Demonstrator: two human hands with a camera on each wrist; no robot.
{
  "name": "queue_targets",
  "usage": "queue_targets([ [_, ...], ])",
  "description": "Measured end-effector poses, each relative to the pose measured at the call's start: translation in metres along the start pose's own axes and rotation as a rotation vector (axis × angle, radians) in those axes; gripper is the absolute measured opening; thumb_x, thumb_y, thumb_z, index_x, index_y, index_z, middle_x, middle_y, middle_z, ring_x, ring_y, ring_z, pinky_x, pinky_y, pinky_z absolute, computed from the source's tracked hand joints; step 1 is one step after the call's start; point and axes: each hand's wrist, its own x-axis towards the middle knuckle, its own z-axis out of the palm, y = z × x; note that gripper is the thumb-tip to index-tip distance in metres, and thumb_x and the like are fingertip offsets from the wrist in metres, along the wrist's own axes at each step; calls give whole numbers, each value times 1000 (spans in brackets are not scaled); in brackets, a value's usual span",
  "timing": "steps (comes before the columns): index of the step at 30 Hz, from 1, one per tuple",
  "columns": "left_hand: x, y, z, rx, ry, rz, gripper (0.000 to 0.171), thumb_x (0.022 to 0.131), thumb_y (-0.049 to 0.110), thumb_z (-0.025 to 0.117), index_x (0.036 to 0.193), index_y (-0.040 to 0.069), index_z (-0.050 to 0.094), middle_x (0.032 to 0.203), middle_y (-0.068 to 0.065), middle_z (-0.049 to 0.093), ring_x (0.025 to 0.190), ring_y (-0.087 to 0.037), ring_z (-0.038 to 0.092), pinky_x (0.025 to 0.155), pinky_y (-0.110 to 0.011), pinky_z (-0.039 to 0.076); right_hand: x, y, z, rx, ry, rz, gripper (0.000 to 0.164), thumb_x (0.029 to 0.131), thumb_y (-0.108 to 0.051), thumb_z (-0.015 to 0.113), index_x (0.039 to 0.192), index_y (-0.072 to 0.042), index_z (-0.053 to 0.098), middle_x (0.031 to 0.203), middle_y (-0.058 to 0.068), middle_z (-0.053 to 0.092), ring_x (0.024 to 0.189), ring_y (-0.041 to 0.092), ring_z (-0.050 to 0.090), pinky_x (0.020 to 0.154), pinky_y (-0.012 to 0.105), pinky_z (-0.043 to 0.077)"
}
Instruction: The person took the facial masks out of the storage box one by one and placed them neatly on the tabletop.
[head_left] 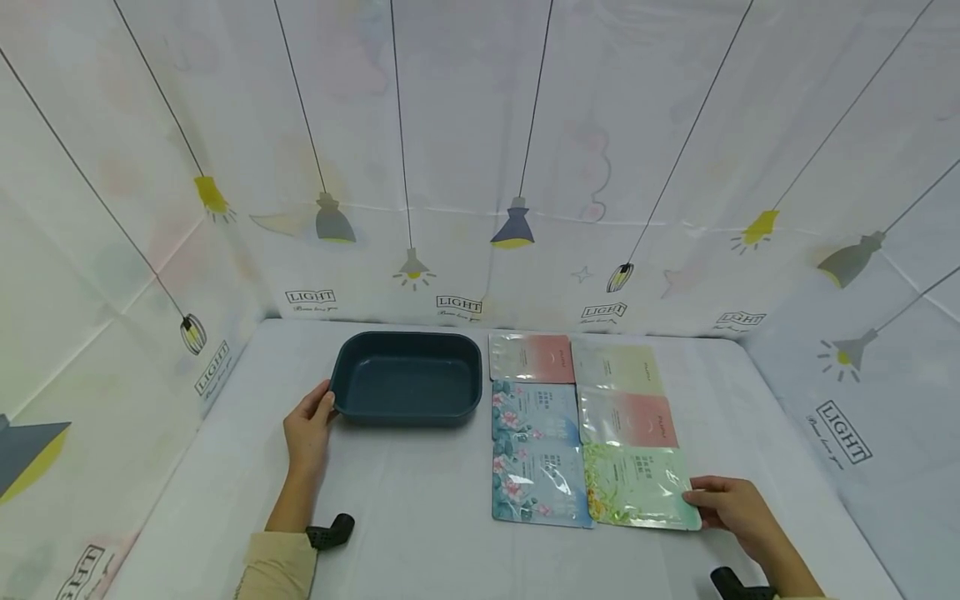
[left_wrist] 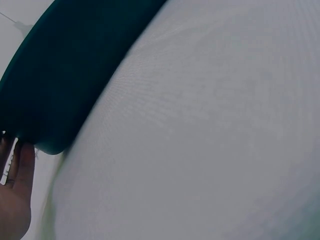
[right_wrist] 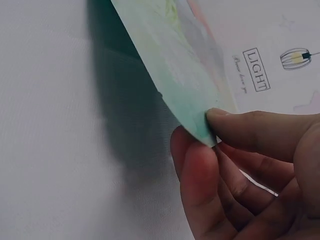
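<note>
A dark blue-green rectangular dish [head_left: 406,379] stands on the white table, nothing visible inside it. My left hand [head_left: 308,431] holds its left end, thumb near the front corner; in the left wrist view the fingers [left_wrist: 24,167] meet the dish's end. To the right, my right hand [head_left: 731,510] pinches the lower right corner of a green flowered sheet mask packet [head_left: 641,486] between thumb and fingers. That corner is raised above the cloth, with a shadow beneath, in the right wrist view.
Other flat packets lie beside the green one: two blue flowered packets [head_left: 536,483], two pink-and-silver packets [head_left: 633,419] and a pale green packet [head_left: 615,367]. Their edges overlap or lie close. A lamp-printed curtain [head_left: 450,167] rises behind the table's far edge.
</note>
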Motion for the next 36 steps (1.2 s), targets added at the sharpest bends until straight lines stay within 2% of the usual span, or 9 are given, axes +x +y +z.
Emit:
queue_targets([
  [7, -8, 16, 4, 18, -17, 14, 39, 100, 13, 54, 136, -1, 54, 139, -19, 55, 115, -17, 61, 83, -9, 54, -3, 2, 2, -146, 53, -5, 48, 86, -17, 69, 120, 16, 58, 82, 4, 71, 67, 16, 63, 59, 32, 56],
  [14, 4, 0, 4, 35, -8, -5, 40, 100, 18, 55, 137, 3, 55, 139, -16, 57, 106, -5, 62, 80, -6, 53, -3, 2, 1, -179, 85, -13, 34, 90, -14, 63, 111, 12, 66, 79, 4, 70, 66, 17, 61, 58, 31, 55],
  [17, 8, -3, 2, 58, -15, 1, 41, 99, 22, 56, 136, 3, 56, 136, -17, 57, 99, 0, 62, 80, -6, 52, -3, -1, -1, -182, 83, -29, 36, 92, -17, 62, 111, 14, 64, 79, 5, 70, 66, 17, 61, 58, 31, 55],
  [24, 8, 3, -7, 227, 26, 45, 36, 99, 19, 57, 131, 2, 60, 127, -20, 63, 85, 10, 58, 72, 0, 48, 5, -16, 5, -144, 67, -59, 45, 97, -25, 57, 118, 15, 59, 83, 9, 70, 69, 17, 64, 61, 31, 57],
  [29, 13, 7, -7, 249, 22, 58, 34, 98, 16, 57, 129, 0, 61, 126, -22, 64, 80, 14, 55, 71, -2, 49, 13, -31, 8, -140, 66, -110, 48, 98, -26, 56, 122, 15, 56, 87, 12, 69, 70, 16, 64, 62, 28, 58],
  [33, 15, 8, -7, 292, 26, 48, 33, 97, 15, 58, 127, 1, 62, 124, -21, 65, 81, 11, 56, 69, -2, 48, 18, -44, 8, -140, 69, -161, 48, 99, -27, 55, 123, 14, 56, 90, 13, 70, 72, 16, 65, 63, 26, 58],
  [36, 15, 9, -9, 366, 41, 78, 33, 96, 14, 61, 126, 3, 63, 123, -18, 66, 91, -1, 60, 66, 1, 45, 22, -56, 8, -147, 73, -203, 50, 100, -30, 55, 124, 14, 56, 92, 17, 70, 74, 17, 66, 64, 26, 58],
])
